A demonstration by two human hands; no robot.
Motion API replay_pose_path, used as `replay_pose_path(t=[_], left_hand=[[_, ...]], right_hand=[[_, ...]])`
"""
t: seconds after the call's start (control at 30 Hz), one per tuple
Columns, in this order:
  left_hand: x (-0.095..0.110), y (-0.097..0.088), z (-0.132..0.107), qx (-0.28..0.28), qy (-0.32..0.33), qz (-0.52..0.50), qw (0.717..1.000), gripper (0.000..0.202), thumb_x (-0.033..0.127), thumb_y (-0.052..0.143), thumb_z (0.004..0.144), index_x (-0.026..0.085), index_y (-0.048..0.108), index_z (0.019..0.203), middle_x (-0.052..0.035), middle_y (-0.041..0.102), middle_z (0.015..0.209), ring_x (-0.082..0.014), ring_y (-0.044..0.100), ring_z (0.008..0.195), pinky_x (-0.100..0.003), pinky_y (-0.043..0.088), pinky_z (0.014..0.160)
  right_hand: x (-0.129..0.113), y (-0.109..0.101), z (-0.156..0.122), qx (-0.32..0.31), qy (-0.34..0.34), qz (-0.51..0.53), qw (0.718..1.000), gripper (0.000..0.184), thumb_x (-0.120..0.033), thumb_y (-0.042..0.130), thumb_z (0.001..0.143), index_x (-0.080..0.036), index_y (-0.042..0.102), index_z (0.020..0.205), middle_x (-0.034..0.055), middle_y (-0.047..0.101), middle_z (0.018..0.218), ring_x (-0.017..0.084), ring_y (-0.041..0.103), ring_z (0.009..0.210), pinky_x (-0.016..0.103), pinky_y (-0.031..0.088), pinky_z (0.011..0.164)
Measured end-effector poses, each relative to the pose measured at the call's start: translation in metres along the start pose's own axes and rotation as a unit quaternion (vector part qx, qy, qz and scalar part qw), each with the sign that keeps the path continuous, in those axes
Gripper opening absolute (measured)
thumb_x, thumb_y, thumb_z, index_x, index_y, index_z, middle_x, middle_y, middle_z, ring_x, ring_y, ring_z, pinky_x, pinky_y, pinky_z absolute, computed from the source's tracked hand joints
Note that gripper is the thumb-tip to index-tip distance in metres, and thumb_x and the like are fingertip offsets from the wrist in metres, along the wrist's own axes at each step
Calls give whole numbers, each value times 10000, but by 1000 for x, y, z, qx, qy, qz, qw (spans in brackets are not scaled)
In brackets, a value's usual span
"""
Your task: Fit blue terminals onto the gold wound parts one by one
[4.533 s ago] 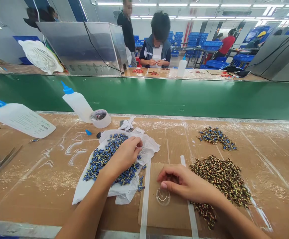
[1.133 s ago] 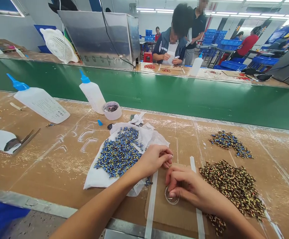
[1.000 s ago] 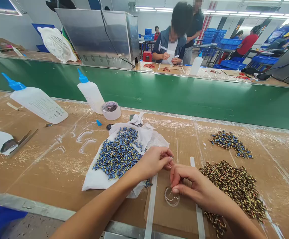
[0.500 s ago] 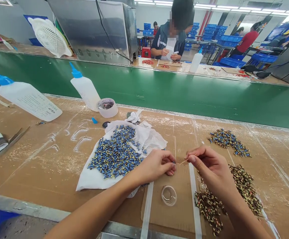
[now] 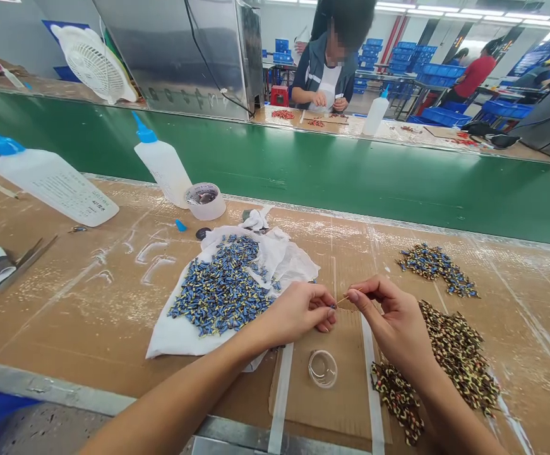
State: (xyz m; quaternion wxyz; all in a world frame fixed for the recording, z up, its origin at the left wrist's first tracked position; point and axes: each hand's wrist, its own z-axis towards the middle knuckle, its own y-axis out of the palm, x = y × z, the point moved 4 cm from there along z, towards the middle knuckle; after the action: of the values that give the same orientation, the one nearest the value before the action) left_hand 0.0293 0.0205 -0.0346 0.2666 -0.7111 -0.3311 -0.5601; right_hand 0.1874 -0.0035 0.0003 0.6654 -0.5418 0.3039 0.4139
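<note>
My left hand [image 5: 310, 308] pinches a small blue piece [image 5: 334, 306] between thumb and fingertips. In my right hand [image 5: 391, 316] a thin wooden toothpick [image 5: 344, 299] is held, its tip at or very near the blue piece. Both hands hover over a taped cardboard sheet [image 5: 326, 411]. Below them stands a small clear plastic cup [image 5: 322, 369]. Left of my hands, a heap of small blue-and-yellow pieces [image 5: 225, 287] lies on a white plastic bag [image 5: 170, 341]. By my right forearm is a pile of dark-and-cream pieces [image 5: 459, 354].
Another blue-and-dark pile [image 5: 438, 270] lies at the right. Two white squeeze bottles, one upright [image 5: 163, 167] and one leaning [image 5: 57, 186], and a tape roll [image 5: 204, 201] stand at the left. Beyond a green belt [image 5: 312, 177], a co-worker [image 5: 324, 76] handles red pieces.
My right hand has shifted slightly left, bringing the toothpick closer to the piece in my left hand. The co-worker opposite has lowered the hands toward the bench.
</note>
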Motion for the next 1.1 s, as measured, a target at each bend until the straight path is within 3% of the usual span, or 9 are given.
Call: replay_pose_path(t=[1.1], left_hand=[[6,0,-3,-17,36,46,998,109,148,504,854,131,612,851,-47,675,806,-133,644,699,-272,526,679]], right_hand=[[-10,7,-4,-48,-78,-48,995,109,-249,547,922,-204,595,834,35,665,803,182,597,728,293,442,670]])
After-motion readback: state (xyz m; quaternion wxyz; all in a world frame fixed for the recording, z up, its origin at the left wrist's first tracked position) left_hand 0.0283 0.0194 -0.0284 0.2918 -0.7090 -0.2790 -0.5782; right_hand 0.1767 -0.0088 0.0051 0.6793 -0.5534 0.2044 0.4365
